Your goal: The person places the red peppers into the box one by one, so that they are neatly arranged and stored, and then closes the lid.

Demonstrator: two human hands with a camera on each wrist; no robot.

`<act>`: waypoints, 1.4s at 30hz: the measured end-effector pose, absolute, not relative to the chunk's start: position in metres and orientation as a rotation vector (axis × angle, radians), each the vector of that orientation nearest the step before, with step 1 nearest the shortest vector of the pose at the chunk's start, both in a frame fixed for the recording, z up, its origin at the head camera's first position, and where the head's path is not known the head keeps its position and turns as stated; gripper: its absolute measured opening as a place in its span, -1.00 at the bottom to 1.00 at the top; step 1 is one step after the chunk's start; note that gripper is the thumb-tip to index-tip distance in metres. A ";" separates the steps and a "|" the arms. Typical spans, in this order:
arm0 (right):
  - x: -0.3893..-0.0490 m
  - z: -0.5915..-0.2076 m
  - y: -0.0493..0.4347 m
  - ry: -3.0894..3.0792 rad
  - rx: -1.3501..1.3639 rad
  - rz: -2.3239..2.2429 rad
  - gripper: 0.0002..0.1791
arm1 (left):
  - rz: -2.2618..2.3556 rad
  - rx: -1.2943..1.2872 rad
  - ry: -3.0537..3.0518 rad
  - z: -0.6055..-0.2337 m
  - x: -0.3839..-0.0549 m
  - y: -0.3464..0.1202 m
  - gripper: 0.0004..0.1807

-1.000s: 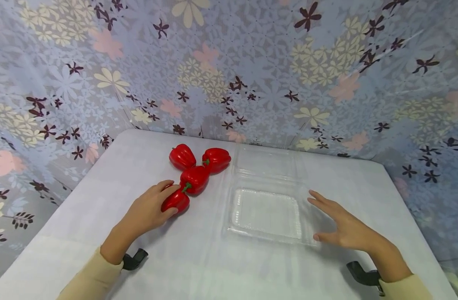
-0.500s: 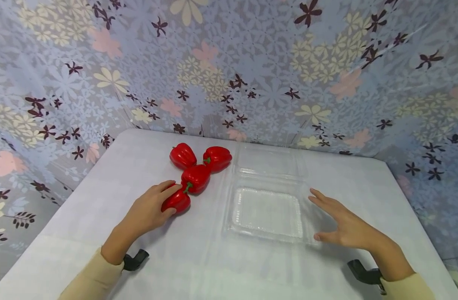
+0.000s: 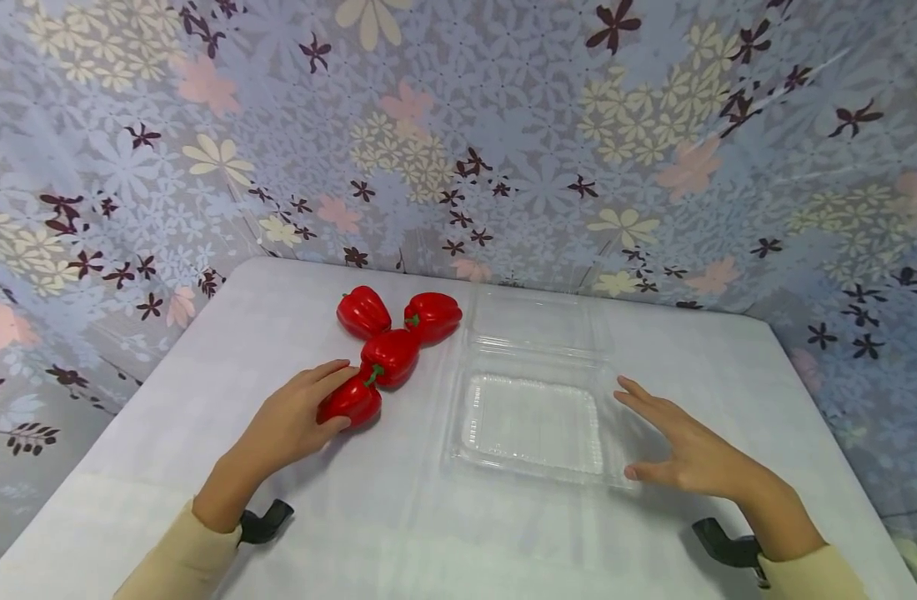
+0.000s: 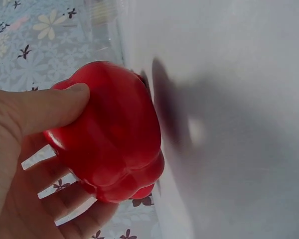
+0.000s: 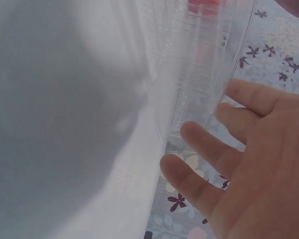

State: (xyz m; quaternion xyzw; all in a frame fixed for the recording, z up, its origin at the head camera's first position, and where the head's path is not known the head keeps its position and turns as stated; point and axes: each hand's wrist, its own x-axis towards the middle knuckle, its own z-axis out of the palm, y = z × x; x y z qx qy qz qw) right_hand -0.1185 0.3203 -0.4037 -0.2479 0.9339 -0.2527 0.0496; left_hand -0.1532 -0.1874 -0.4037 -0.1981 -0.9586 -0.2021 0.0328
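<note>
My left hand [image 3: 282, 425] grips the nearest of several red bell peppers. In the left wrist view the thumb [image 4: 65, 107] lies on one side of this bell pepper [image 4: 109, 134], with the other fingers spread behind it. A second bell pepper [image 3: 391, 358] sits right beside it, its green stem toward the hand. To the right lies a clear plastic clamshell container [image 3: 533, 475] with its lid [image 3: 533, 321] folded back. My right hand [image 3: 687, 454] is held at the container's right side, thumb and fingers apart. The right wrist view shows its fingertips near the clear wall [image 5: 204, 69].
Two more red bell peppers [image 3: 364, 312] [image 3: 434, 317] lie farther back on the white-covered table [image 3: 398, 517]. Flower-patterned cloth [image 3: 458, 150] rises behind the table's back edge. A dark strap piece [image 3: 267, 522] shows at the left wrist, another [image 3: 724, 546] at the right.
</note>
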 end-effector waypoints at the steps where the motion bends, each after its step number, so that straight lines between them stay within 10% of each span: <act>1: -0.119 -0.404 0.320 2.843 -0.759 -0.772 0.05 | -0.622 -0.623 -2.937 -0.403 -0.154 -0.188 -0.23; 42: -0.121 -0.405 0.317 2.798 -0.715 -0.770 0.09 | -0.625 -0.789 -2.758 -0.367 -0.171 -0.150 -0.17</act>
